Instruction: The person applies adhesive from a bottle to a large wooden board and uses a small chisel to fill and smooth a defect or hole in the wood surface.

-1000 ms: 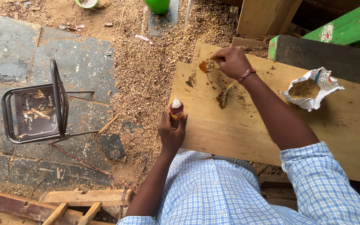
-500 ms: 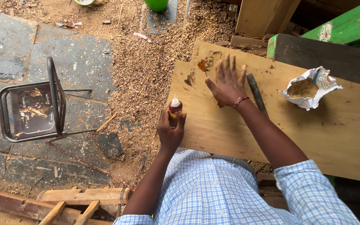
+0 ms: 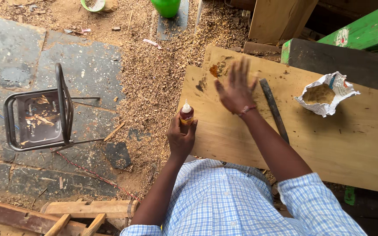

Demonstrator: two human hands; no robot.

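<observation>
the left hand (image 3: pixel 181 139) was closed around a small brown glue bottle (image 3: pixel 186 116) with a white nozzle, holding it upright at the near left edge of the wooden board (image 3: pixel 329 144). the fingers wrapped the lower body of the bottle; the nozzle pointed up and stood clear of the grip.

the right hand (image 3: pixel 236 90) held nothing. it lay open with fingers spread, palm down over the board; motion blur made it impossible to tell whether the palm touched the wood. a red thread band circled that wrist.

just beyond the right fingertips, a brown smear (image 3: pixel 214 70) marked the far left corner of the board. a dark, narrow metal tool (image 3: pixel 273 108) lay flat on the board just right of the open hand. further right, well apart from both hands, a torn paper packet (image 3: pixel 325 93) sat open on the board with tan powder inside.

off the board to the left, sawdust (image 3: pixel 154 83) covered the stone floor, and a black metal chair (image 3: pixel 40 116) stood there holding wood shavings.
</observation>
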